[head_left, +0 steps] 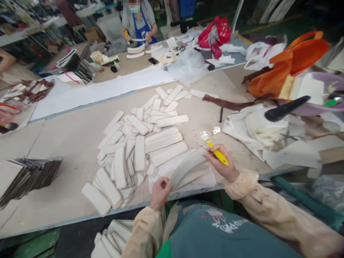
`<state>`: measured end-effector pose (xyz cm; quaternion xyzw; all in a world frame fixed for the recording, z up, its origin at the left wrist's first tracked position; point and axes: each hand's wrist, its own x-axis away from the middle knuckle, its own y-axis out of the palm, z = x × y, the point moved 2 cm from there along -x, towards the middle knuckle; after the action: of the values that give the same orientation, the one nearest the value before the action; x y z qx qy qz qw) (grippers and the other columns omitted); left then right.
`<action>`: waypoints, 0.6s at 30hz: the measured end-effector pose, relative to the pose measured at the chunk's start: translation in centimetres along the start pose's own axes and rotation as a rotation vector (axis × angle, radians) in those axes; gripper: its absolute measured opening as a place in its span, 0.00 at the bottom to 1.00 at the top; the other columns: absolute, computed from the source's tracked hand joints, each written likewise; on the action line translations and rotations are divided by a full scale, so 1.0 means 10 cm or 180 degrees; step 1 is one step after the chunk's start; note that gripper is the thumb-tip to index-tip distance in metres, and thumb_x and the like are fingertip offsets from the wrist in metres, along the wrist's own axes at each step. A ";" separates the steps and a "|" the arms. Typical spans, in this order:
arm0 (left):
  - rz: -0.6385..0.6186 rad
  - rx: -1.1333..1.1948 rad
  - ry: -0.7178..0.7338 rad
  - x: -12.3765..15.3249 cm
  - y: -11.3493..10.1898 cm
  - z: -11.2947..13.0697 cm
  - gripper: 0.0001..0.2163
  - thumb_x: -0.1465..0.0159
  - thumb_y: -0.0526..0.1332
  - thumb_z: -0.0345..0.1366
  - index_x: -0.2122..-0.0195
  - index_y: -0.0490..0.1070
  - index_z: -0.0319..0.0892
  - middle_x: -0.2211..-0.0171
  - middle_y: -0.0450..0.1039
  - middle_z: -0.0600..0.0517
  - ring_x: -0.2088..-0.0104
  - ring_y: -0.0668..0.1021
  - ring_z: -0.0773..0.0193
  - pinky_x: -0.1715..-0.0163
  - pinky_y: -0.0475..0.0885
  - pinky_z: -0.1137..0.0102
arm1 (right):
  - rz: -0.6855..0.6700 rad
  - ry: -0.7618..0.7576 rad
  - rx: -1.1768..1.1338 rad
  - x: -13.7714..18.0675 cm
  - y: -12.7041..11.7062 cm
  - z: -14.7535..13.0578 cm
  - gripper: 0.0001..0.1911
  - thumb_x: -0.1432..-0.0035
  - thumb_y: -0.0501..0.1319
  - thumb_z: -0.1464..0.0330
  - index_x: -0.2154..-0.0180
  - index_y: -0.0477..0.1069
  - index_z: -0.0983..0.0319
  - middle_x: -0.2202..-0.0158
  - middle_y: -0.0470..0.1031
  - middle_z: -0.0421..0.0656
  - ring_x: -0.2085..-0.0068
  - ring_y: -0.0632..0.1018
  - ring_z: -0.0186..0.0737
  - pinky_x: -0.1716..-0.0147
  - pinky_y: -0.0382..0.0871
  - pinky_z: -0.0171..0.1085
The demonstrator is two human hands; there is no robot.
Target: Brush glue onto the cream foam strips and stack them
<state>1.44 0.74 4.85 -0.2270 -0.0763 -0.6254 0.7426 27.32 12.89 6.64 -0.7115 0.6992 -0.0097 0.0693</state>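
Curved off-white strip with rounded end (186, 165): one, held between two bare hands beside the table's near edge. Left hand (160, 190): thumb and fingers pinching the strip's nearer end. Right hand (224, 163): fingertips at the farther end, palm closed round a flat yellow-handled tool (220, 156). Loose pile of off-white round-ended pieces (140, 123): just left of the strip, lowest pieces reaching the near edge. Tan tabletop (72, 143): surface showing from pile to leaning stack of pale, dark-edged panels (29, 179); narrower margin between tool and crumpled white sheet (240, 125).
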 end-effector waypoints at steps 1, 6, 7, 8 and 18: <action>-0.0190 0.0612 -0.0189 0.07 0.02 0.11 0.11 0.50 0.64 0.36 0.77 0.59 0.41 0.77 0.62 0.57 0.76 0.67 0.70 0.74 0.63 0.74 | 0.0013 -0.0013 -0.0155 -0.10 -0.02 -0.13 0.16 0.52 0.67 0.64 0.65 0.61 0.56 0.63 0.72 0.40 0.64 0.75 0.38 0.63 0.71 0.38; -0.1084 0.2476 -0.0751 0.43 0.26 0.61 0.13 0.51 0.66 0.34 0.67 0.65 0.40 0.74 0.69 0.54 0.76 0.72 0.70 0.77 0.64 0.76 | -0.0208 -0.0037 -0.0625 -0.54 -0.11 -0.74 0.18 0.54 0.68 0.63 0.67 0.60 0.57 0.67 0.72 0.38 0.65 0.74 0.36 0.66 0.69 0.36; -0.1256 0.2608 -0.0820 0.47 0.32 0.67 0.15 0.50 0.66 0.34 0.62 0.66 0.40 0.70 0.72 0.51 0.74 0.75 0.67 0.75 0.67 0.74 | -0.0276 -0.0044 -0.0625 -0.59 -0.12 -0.83 0.18 0.54 0.68 0.63 0.67 0.60 0.57 0.68 0.72 0.37 0.66 0.74 0.36 0.67 0.68 0.36; -0.1408 0.2683 -0.0880 0.51 0.39 0.72 0.18 0.49 0.65 0.35 0.57 0.65 0.40 0.66 0.74 0.48 0.71 0.77 0.63 0.74 0.69 0.72 | -0.0334 -0.0068 -0.0617 -0.64 -0.13 -0.92 0.18 0.55 0.68 0.63 0.68 0.60 0.58 0.68 0.72 0.37 0.67 0.73 0.36 0.67 0.68 0.36; -0.1289 0.2246 -0.0787 0.59 0.94 0.92 0.21 0.44 0.62 0.47 0.58 0.68 0.33 0.62 0.75 0.36 0.70 0.80 0.54 0.75 0.74 0.68 | -0.0379 -0.0353 -0.0349 -0.74 -0.38 -1.20 0.19 0.57 0.68 0.59 0.68 0.61 0.58 0.73 0.66 0.35 0.73 0.68 0.34 0.75 0.62 0.33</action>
<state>13.26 0.54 13.06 -0.0127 -0.4172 -0.6623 0.6222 29.59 19.34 19.54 -0.7540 0.6502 0.0639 0.0681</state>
